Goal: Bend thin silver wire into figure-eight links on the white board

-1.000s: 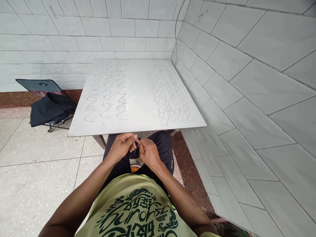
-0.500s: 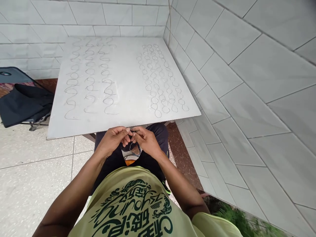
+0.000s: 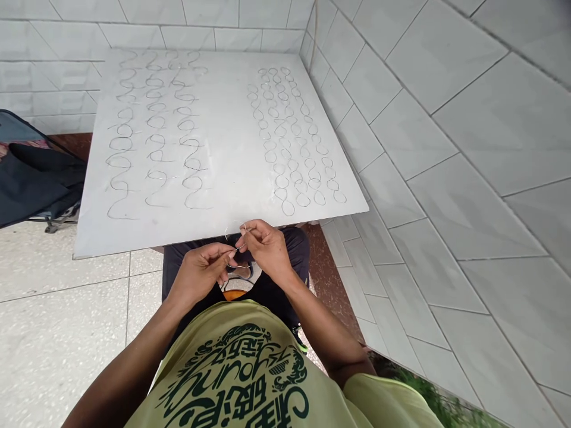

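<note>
A thin bent wire (image 3: 226, 230) runs between my two hands, just off the front edge of the white board (image 3: 241, 172). My left hand (image 3: 203, 268) pinches it between thumb and forefinger. Slightly higher and to the right, my right hand (image 3: 264, 246) also has its fingers closed on the wire. One curved part of the wire arcs above the fingertips, and another curve hangs below them. Where exactly the fingers press on it is hard to make out.
Rows of S-shaped wires (image 3: 120, 184) lie on the board's left side. Closed figure-eight wires (image 3: 288, 205) lie in rows on its right. A tiled wall (image 3: 428, 148) borders the board at right. A folding chair (image 3: 40, 184) stands at left.
My hands have turned and drawn slightly apart, the left lower and the right higher. The wire now shows an arc above the fingers. The view has shifted a little.
</note>
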### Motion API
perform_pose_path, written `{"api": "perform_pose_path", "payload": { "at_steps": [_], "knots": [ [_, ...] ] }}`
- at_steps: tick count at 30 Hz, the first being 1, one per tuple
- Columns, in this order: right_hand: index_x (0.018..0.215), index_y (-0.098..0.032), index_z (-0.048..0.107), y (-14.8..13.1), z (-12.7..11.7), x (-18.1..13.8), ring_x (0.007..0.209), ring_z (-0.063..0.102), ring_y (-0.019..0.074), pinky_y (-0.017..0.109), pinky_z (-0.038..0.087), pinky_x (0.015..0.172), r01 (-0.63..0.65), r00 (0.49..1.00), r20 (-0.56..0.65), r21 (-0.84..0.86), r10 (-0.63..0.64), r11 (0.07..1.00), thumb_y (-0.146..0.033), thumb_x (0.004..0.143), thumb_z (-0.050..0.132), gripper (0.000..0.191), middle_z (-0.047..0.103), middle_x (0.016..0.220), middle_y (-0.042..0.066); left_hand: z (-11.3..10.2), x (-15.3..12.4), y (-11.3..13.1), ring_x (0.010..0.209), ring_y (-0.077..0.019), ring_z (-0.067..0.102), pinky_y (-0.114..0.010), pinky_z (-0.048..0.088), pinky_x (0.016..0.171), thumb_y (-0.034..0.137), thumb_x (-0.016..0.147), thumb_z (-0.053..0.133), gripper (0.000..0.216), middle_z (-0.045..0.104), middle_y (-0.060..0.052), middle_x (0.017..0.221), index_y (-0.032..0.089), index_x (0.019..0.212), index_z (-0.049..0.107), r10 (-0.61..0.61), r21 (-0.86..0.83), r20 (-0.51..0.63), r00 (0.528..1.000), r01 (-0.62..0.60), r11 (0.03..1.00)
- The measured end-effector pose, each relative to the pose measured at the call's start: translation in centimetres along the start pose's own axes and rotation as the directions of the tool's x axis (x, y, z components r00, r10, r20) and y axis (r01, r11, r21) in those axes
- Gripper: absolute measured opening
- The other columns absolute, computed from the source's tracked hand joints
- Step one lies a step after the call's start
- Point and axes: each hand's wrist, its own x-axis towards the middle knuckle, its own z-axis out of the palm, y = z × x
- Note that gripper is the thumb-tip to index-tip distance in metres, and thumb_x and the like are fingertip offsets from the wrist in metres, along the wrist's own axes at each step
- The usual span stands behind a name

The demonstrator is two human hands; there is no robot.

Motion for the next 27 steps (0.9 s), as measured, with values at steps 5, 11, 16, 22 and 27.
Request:
{"api": "perform_pose_path", "payload": {
  "at_steps": [5,11,16,22,27],
  "knots": [
    [0.107,-0.023,0.066,-0.2,-0.8,0.8,0.061,0.066,0.0149,0.028,0.052,0.064,0.007,1.0,0.02,0.022,-0.007,1.0,-0.031,0.095,0.059,0.016,0.072,0.073,-0.002,0.0,0.6,-0.5,0.056,-0.0127,0.064,-0.024,0.054,0.054,0.045,0.092,0.07,0.027,0.072,-0.002,0.076,0.019,0.096,0.075,0.024,0.04,-0.031,0.999,-0.023,0.999],
    [0.107,-0.023,0.064,0.0,-0.8,1.2,0.062,0.065,0.0151,0.03,0.054,0.067,0.037,0.999,-0.017,0.064,-0.036,0.997,-0.031,0.094,0.057,0.016,0.07,0.072,-0.002,0.0,0.9,-1.3,0.057,-0.0145,0.067,-0.027,0.059,0.055,0.046,0.094,0.068,0.029,0.071,-0.002,0.077,0.018,0.097,0.072,0.067,0.005,-0.125,0.99,-0.067,0.998],
    [0.106,-0.022,0.064,0.4,-0.5,1.5,0.061,0.065,0.0147,0.029,0.053,0.067,0.015,1.0,-0.002,0.087,-0.014,0.996,-0.032,0.094,0.058,0.016,0.069,0.07,-0.003,-0.4,1.3,-1.2,0.056,-0.0149,0.067,-0.027,0.059,0.055,0.048,0.092,0.069,0.031,0.071,-0.002,0.075,0.017,0.096,0.073,0.053,-0.011,-0.127,0.991,-0.055,0.998],
    [0.106,-0.022,0.064,0.1,-0.8,2.4,0.059,0.064,0.0139,0.027,0.052,0.064,0.013,1.0,0.025,0.087,-0.016,0.996,-0.029,0.092,0.06,0.016,0.07,0.07,-0.003,-0.9,1.7,-0.1,0.054,-0.0147,0.067,-0.027,0.059,0.055,0.047,0.09,0.073,0.031,0.071,-0.002,0.072,0.016,0.093,0.073,0.005,-0.048,-0.09,0.996,-0.01,0.999],
    [0.104,-0.022,0.065,-0.7,-1.1,3.0,0.06,0.065,0.014,0.027,0.053,0.065,0.016,1.0,0.021,0.069,-0.018,0.997,-0.027,0.093,0.059,0.014,0.07,0.069,-0.003,-1.0,1.9,0.2,0.055,-0.0144,0.068,-0.026,0.059,0.055,0.046,0.091,0.071,0.03,0.072,-0.002,0.073,0.016,0.091,0.073,0.029,-0.059,-0.077,0.997,-0.033,0.998]
  ]
}}
